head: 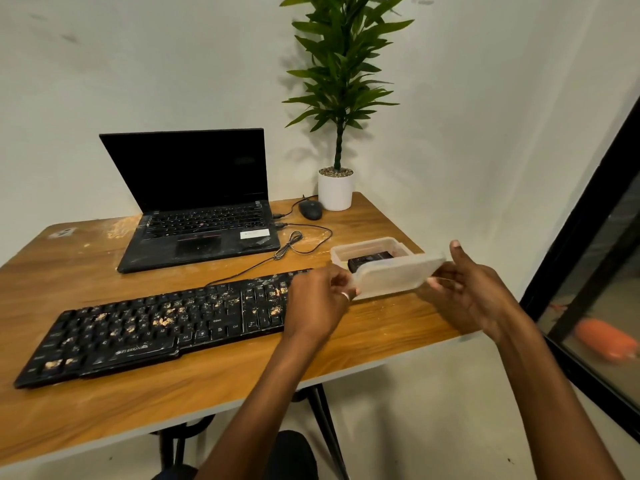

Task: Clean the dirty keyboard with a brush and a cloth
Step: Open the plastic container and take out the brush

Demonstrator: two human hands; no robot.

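Note:
A black keyboard (pixel 156 327) speckled with pale crumbs lies slanted on the wooden table (pixel 381 327). To its right stands a translucent plastic box (pixel 388 244) with a black object (pixel 369 260) inside. A translucent lid (pixel 394 275) is raised and tilted in front of the box. My left hand (pixel 318 299) pinches the lid's left end, over the keyboard's right end. My right hand (pixel 467 289) holds the lid's right end with thumb up and fingers under it. No brush or cloth shows plainly.
An open black laptop (pixel 197 216) sits behind the keyboard, with a black mouse (pixel 310 209) and coiled cables (pixel 294 242) beside it. A potted plant (pixel 336 188) stands at the table's back right corner. A dark-framed glass panel (pixel 595 271) runs along the right.

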